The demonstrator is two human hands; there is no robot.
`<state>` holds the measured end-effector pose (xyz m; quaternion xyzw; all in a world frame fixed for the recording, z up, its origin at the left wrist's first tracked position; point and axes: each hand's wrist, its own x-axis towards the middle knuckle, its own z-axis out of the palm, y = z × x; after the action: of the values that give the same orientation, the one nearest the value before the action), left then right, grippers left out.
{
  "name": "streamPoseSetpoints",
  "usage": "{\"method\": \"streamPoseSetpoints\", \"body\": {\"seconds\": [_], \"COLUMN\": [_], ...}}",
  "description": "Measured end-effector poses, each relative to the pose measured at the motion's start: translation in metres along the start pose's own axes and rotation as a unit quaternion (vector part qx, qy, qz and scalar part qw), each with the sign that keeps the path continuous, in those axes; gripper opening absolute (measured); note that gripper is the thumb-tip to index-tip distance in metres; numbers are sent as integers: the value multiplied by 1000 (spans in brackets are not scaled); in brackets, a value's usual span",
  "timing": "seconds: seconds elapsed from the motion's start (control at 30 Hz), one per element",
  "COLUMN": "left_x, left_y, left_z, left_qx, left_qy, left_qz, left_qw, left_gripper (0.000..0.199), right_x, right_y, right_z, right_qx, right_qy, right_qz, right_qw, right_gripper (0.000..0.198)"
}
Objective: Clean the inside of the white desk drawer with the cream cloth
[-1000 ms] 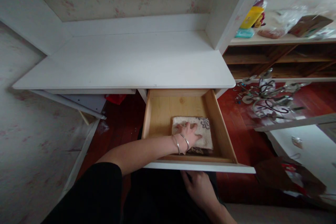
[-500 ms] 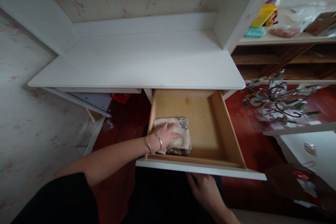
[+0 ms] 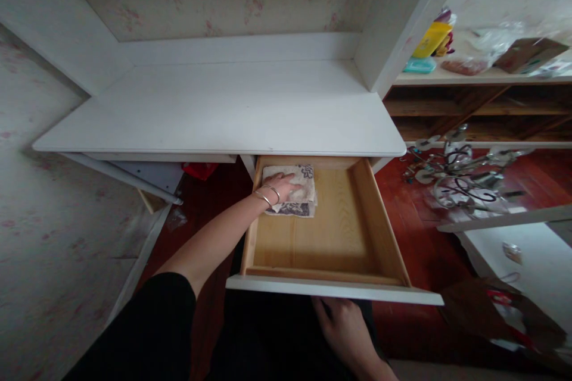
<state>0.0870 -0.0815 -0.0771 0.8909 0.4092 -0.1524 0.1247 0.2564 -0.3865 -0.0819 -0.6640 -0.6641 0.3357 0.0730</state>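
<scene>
A folded beige cloth point(image 3: 297, 190) with a dark floral pattern lies in the back left of the pulled-out wooden drawer point(image 3: 322, 244). On top of it rests my left hand point(image 3: 279, 183), its fingers spread and flat; two silver bangles circle the wrist. My right hand point(image 3: 348, 324) is just below the drawer's white front panel point(image 3: 335, 291), fingers curled, with the fingertips and whatever they hold hidden by the panel and the hand.
Above the drawer extends a white desk top point(image 3: 245, 107). On the right, a chandelier point(image 3: 469, 172) lies on the red-brown floor, near a shelf point(image 3: 473, 76) bearing bags and a box. A brown paper bag point(image 3: 473, 309) stands at lower right.
My left hand has slid the cloth from the front left of the drawer toward its back. My right hand remains at the drawer front. The view has shifted slightly.
</scene>
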Motion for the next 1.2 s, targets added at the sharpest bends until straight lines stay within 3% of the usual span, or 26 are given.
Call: {"method": "streamPoseSetpoints", "body": {"seconds": [0.4, 0.57, 0.77, 1.03, 1.2], "left_x": [73, 83, 58, -14, -39], "left_y": [99, 125, 132, 164, 160], "left_z": [-8, -8, 0, 18, 22], "left_qx": [-12, -28, -35, 9, 28], "left_qy": [25, 14, 21, -37, -43], "left_qz": [40, 34, 82, 161, 166], "left_qw": [999, 999, 996, 986, 985], "left_gripper": [56, 55, 53, 54, 62], "right_x": [-1, -1, -1, 1, 1], "right_y": [1, 1, 1, 3, 3], "right_z": [-4, -2, -3, -2, 0], "right_qx": [-12, -12, 0, -2, -12], "right_qy": [-4, 5, 1, -7, 8], "right_qz": [-15, -11, -9, -16, -22], "right_qw": [1000, 1000, 1000, 1000, 1000], "right_gripper": [35, 35, 35, 34, 34]}}
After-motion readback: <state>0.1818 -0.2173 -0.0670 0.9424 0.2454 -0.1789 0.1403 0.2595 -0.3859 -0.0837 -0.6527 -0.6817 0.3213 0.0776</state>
